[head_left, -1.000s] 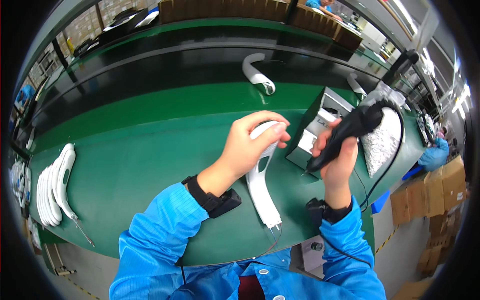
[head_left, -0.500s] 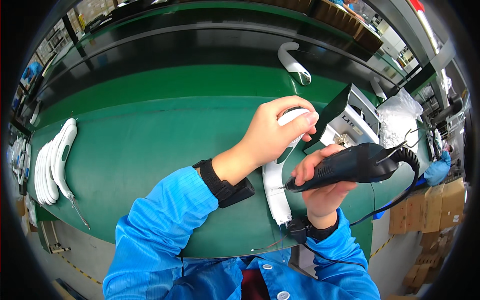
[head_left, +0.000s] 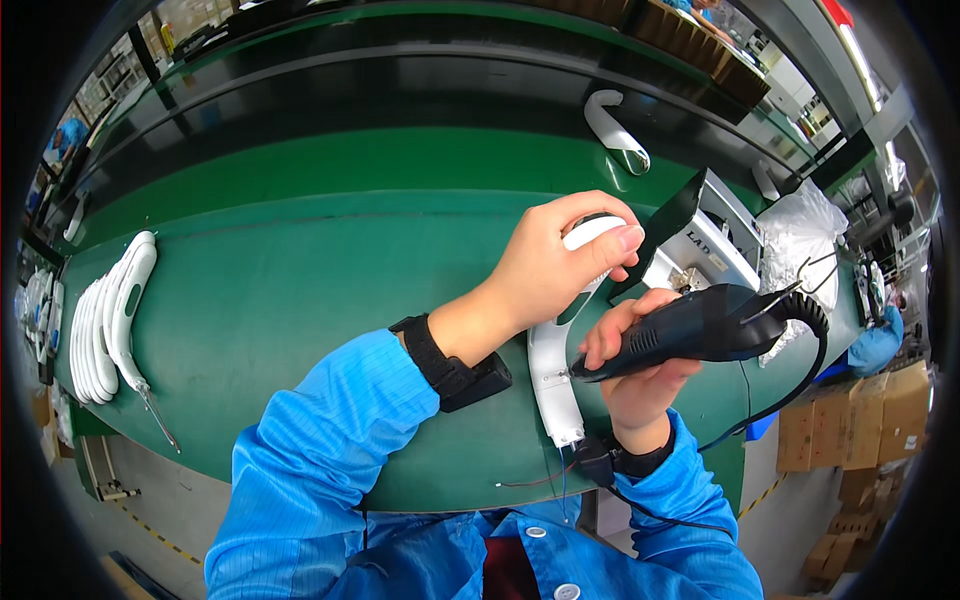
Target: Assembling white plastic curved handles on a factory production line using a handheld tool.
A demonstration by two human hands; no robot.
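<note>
My left hand [head_left: 565,250] is closed round the upper end of a curved white plastic housing [head_left: 552,375], which stretches toward me over the green table. Thin wires [head_left: 563,475] trail from the housing's lower end. In my right hand [head_left: 635,370] is a black electric screwdriver [head_left: 690,330], gripped with the fingers wrapped round its body. Its tip points left and meets the housing near the middle of the lower half; the screw there is too small to make out clearly. A coiled black cord runs off the tool's rear end.
To the left lies a row of similar white housings [head_left: 105,325] with wires. Behind my hands stand a grey-and-black box [head_left: 715,240] and a clear plastic bag [head_left: 800,230]. Another white part [head_left: 615,132] rests on the dark conveyor belt [head_left: 400,95]. Cardboard boxes [head_left: 850,420] are stacked at the right.
The white part on the belt has shifted to the right. My hands, the screwdriver and the housing have barely moved.
</note>
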